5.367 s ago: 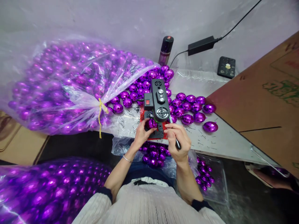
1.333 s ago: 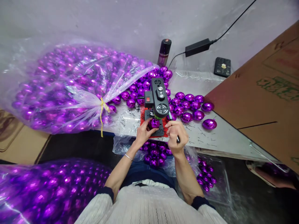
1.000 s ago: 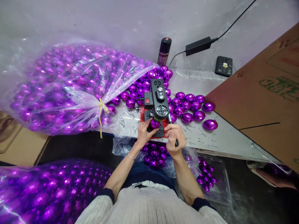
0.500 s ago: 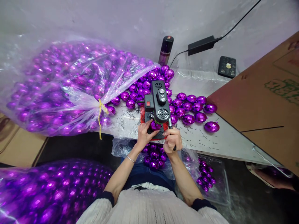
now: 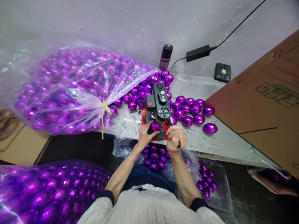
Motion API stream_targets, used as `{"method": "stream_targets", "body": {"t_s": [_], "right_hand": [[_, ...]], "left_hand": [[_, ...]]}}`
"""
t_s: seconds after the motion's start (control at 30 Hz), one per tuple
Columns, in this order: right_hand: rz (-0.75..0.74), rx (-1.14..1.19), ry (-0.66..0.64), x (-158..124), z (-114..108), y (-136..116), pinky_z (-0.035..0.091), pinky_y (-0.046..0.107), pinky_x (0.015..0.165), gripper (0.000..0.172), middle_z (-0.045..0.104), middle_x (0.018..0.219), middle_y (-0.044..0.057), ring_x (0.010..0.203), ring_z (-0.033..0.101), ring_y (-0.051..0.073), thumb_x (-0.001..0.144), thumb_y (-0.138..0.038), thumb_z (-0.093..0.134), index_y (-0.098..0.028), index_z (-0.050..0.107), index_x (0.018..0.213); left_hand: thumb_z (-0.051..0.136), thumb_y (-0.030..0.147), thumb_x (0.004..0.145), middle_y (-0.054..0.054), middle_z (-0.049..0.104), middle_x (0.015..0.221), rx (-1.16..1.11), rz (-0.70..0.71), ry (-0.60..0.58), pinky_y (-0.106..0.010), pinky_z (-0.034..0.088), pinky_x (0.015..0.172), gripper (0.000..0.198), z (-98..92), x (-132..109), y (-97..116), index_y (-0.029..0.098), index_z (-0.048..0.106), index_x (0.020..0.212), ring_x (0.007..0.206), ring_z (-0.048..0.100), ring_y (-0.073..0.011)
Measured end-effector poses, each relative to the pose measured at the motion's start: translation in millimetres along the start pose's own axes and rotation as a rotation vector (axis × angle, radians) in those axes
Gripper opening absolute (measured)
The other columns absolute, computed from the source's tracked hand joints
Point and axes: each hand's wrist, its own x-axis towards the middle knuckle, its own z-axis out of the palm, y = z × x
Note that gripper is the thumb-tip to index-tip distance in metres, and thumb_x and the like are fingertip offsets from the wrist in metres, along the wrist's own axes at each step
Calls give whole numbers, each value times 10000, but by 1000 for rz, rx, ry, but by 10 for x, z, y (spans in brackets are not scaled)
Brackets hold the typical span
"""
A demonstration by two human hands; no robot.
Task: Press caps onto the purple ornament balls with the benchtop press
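Note:
A black bench-top press machine [image 5: 161,99] with a red switch stands on a red mat at the bench's front edge. Beneath its head sits one shiny purple faceted ball ornament [image 5: 155,126], pinched between the thumb and fingers of my left hand [image 5: 145,134]. My right hand [image 5: 176,137] is wrapped round the black-gripped lever handle [image 5: 172,121] on the machine's right side. More purple ornaments [image 5: 187,121] lie loose to the right of the machine and behind it.
A tied clear bag [image 5: 102,104] full of ornaments fills the bench's left. A spray can [image 5: 166,57], power adapter [image 5: 198,53] and small black box [image 5: 222,72] are at the back. A cardboard box [image 5: 261,105] stands right. More ornaments [image 5: 155,157] lie over my lap.
The lever handle has swung slightly outward to the right with my right hand on it. My left hand still holds the ornament under the press head. The whole view has shifted slightly.

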Motion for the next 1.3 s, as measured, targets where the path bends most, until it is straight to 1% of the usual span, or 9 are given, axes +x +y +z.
{"method": "stream_targets", "body": {"t_s": [0.2, 0.33, 0.4, 0.57, 0.73, 0.9, 1.03, 1.13, 1.3], "right_hand": [[47, -2, -66, 266, -65, -182, 447, 316, 583, 343, 576, 628, -21, 639, 628, 152, 1002, -156, 490, -229, 554, 673], [28, -3, -72, 113, -87, -103, 465, 319, 594, 326, 624, 677, -7, 658, 638, 155, 992, -144, 489, -222, 580, 689], [32, -6, -77, 54, -92, -77, 472, 320, 596, 325, 635, 691, -3, 665, 643, 157, 990, -140, 486, -220, 587, 692], [25, -14, -81, 43, -96, -83, 479, 308, 608, 323, 628, 696, -10, 680, 649, 149, 989, -111, 484, -217, 581, 700], [3, -12, -85, 57, -96, -77, 481, 304, 617, 304, 613, 684, -16, 693, 654, 149, 984, -110, 492, -218, 573, 712], [-22, 9, -92, 52, -103, -55, 476, 295, 583, 282, 598, 675, -20, 688, 658, 154, 978, -117, 483, -223, 578, 734], [-29, -8, -112, 48, -117, -56, 487, 300, 601, 275, 631, 698, -13, 695, 662, 157, 974, -121, 482, -224, 587, 741], [-15, -14, -108, 43, -120, -65, 491, 304, 602, 278, 644, 709, -10, 683, 658, 157, 973, -126, 483, -225, 595, 738], [-17, 5, -105, 28, -115, -58, 487, 298, 573, 274, 646, 712, -7, 671, 659, 155, 970, -123, 492, -223, 601, 740]], "left_hand": [[733, 476, 972, -165, 752, 1330, 101, 305, -26, -472, 556, 1025, 470, -246, -508, 33, 215, 623, 1347, 1192, 738, -289], [683, 794, 864, -224, 705, 1389, 100, 454, -22, -514, 540, 1077, 799, -391, -655, -44, 194, 578, 1380, 1286, 698, -339], [638, 811, 884, -234, 681, 1419, 82, 323, 77, -529, 524, 1104, 806, -445, -443, -129, 188, 572, 1392, 1329, 671, -351], [494, 588, 1066, -200, 610, 1535, 12, -393, 374, -470, 428, 1227, 572, -553, 634, -416, 193, 534, 1478, 1474, 560, -298], [364, 529, 1115, -217, 707, 1383, 1, -627, 274, -443, 477, 1164, 541, -590, 1281, -605, 137, 649, 1358, 1341, 672, -322], [586, 506, 1045, -160, 736, 1313, 75, -526, 129, -435, 530, 1094, 456, -582, 1197, -596, 172, 652, 1349, 1230, 712, -311], [713, 429, 971, -179, 581, 1540, 162, -213, 15, -500, 424, 1238, 512, -643, 858, -569, 201, 591, 1413, 1456, 550, -328], [747, 482, 939, -173, 500, 1629, 123, -168, -68, -569, 328, 1301, 476, -679, 658, -581, 222, 644, 1324, 1591, 391, -357], [566, 524, 1034, -172, 654, 1474, -214, -398, 234, -453, 470, 1204, 412, -703, 714, -632, 202, 663, 1272, 1411, 617, -278]]}}
